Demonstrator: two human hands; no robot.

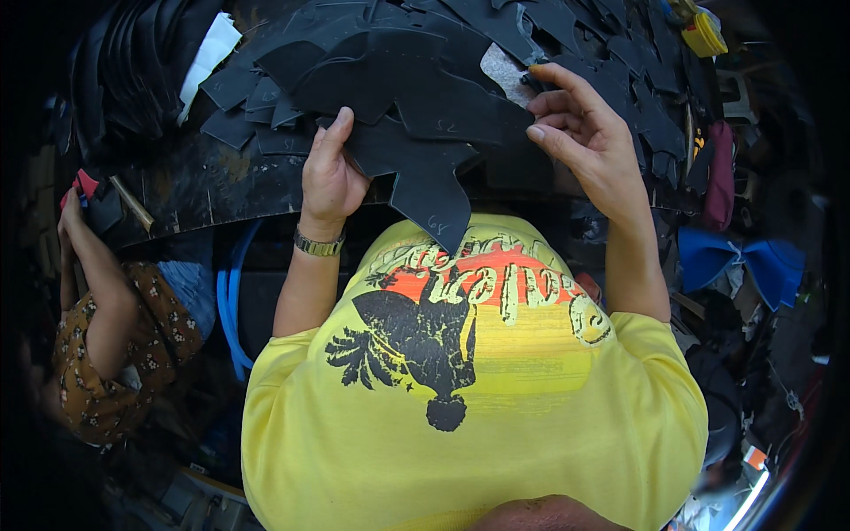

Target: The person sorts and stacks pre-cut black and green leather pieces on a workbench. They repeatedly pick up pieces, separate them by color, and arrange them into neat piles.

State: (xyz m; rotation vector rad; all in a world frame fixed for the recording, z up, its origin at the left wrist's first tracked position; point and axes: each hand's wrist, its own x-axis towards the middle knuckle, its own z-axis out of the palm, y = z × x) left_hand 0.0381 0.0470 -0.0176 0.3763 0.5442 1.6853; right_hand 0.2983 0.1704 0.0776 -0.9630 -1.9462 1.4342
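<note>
My left hand (332, 173) grips the left edge of a black flat cut piece (425, 164), its thumb up along the side. The piece has a pointed tip hanging over the table's near edge, above my shirt. Just beyond it, a wider black piece (381, 80) with curved outlines overlaps the pile. To the right, my right hand (580, 124) is raised with thumb and forefinger apart. Nothing shows between those fingers, and they are near the right end of the dark pieces. Pale chalk-like marks show on several pieces.
Black cut pieces (620, 53) are heaped across the dark table (230, 181). Curved black sheets (133, 71) stand at the far left beside a white sheet (209, 62). At left, another person's arm (102, 283) reaches to the table near a stick (133, 205). Blue material (744, 265) hangs at right.
</note>
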